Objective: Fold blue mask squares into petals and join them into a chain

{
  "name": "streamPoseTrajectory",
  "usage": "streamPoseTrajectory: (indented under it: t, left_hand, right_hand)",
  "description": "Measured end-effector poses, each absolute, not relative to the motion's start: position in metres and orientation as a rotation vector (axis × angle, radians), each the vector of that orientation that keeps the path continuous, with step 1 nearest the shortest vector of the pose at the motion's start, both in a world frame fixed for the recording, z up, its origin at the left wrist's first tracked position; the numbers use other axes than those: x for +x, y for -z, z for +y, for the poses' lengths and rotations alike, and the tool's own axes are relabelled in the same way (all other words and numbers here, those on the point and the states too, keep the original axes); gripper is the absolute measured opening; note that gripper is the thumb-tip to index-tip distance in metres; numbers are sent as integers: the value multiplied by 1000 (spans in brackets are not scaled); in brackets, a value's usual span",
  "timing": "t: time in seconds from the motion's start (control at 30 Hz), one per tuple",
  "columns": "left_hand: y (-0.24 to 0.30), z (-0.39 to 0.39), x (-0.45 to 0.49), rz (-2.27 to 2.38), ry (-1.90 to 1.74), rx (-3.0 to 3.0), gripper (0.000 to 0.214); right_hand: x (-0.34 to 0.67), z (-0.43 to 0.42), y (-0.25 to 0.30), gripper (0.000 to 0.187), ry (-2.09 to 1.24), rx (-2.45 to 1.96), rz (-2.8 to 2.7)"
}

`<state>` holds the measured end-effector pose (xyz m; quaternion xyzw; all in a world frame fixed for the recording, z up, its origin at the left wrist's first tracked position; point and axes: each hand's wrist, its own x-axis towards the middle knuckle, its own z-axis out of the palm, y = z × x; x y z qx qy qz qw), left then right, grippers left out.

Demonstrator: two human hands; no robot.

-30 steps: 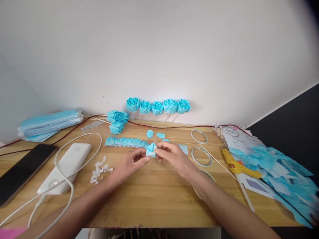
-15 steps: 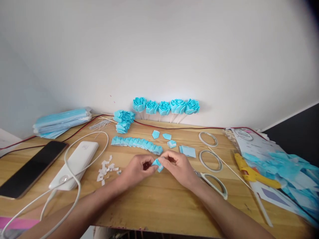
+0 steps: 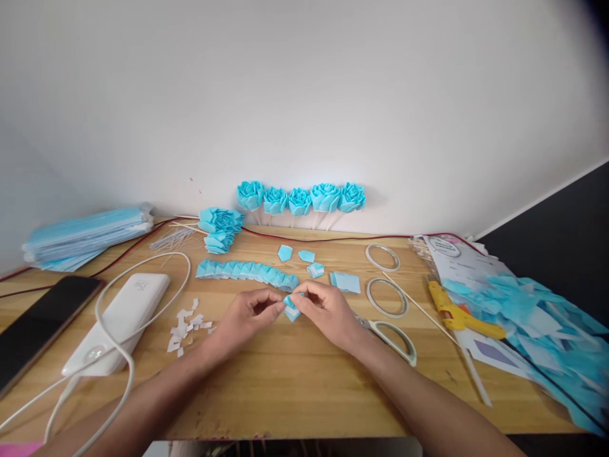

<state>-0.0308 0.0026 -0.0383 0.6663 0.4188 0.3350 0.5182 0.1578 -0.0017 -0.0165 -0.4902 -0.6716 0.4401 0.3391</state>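
Between my hands is a small blue fabric piece (image 3: 292, 310), partly folded, with a paler strip showing. My left hand (image 3: 254, 311) pinches its left edge, and my right hand (image 3: 328, 314) pinches its upper right side; the fingertips hide part of it. Just beyond lies a row of overlapping folded blue petals (image 3: 247, 271). Two loose blue petals, one of them pointed (image 3: 285, 253), and a small folded blue bundle (image 3: 314, 270) lie past my right fingers. A stack of blue squares (image 3: 345, 282) sits to the right of them.
Blue fabric flowers (image 3: 299, 201) on sticks lean at the wall; more lie at left (image 3: 221, 220). Scissors (image 3: 392, 339), tape rolls (image 3: 387, 298), a yellow glue gun (image 3: 464, 314) and blue scraps (image 3: 537, 324) are right. A power bank (image 3: 118, 324), phone (image 3: 42, 324) and paper bits (image 3: 183, 330) are left.
The whole scene has shifted left in the view as the camera turned. My hands still hold the blue piece, which now shows more of its pale strip and pointed lower end.
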Motion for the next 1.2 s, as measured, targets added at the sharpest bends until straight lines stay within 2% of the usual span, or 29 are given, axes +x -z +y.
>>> streamPoseTrajectory:
  t: [0.33,0.57,0.8,1.2]
  left_hand:
    - [40,1,-27,1034,-777,1622,23]
    - [39,7,-32,1012,-881,1446,24]
    - [35,8,-34,1065,-894,1424,34]
    - [42,7,-31,1006,-790,1478,25]
  right_hand:
    - [157,-3,16,22,-1170,-1303,-1779]
    - [165,5,18,39,-1389,-1082,-1600]
    - [163,5,23,20,-1408,-1207,-1603]
    - [158,0,20,22,-1316,-1244,-1749]
